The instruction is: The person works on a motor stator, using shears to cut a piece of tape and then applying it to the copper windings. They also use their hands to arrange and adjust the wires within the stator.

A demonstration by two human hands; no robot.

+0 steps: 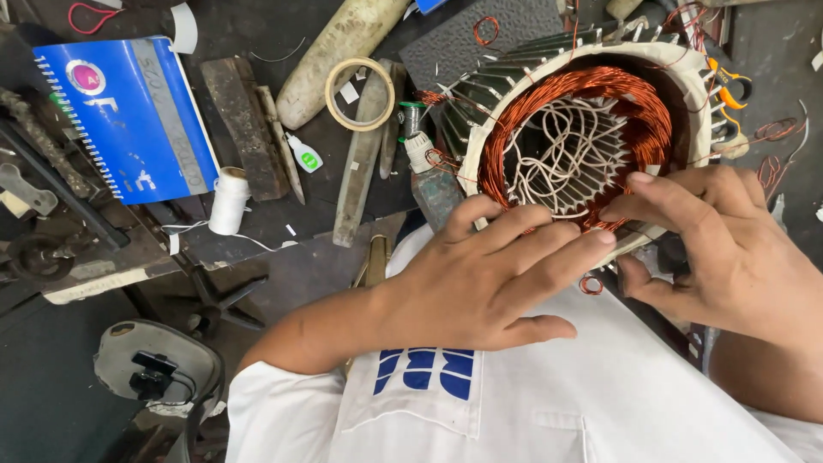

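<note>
Hands at work on one finned motor stator (pixel 514 64) in the upper right of the frame: the left hand (pixel 480 274) lies flat with fingers extended along its near rim, while the right hand (pixel 729 249) pinches the copper winding (pixel 591 90) at the lower edge, thumb and forefinger closed on the wire. White lacing cord (pixel 566 150) crosses the bore. Left of the stator lie one roll of tape (pixel 360 94), one white thread spool (pixel 229 200), one small glue bottle (pixel 304 156), and, at upper left, one blue spiral notebook (pixel 129 116).
</note>
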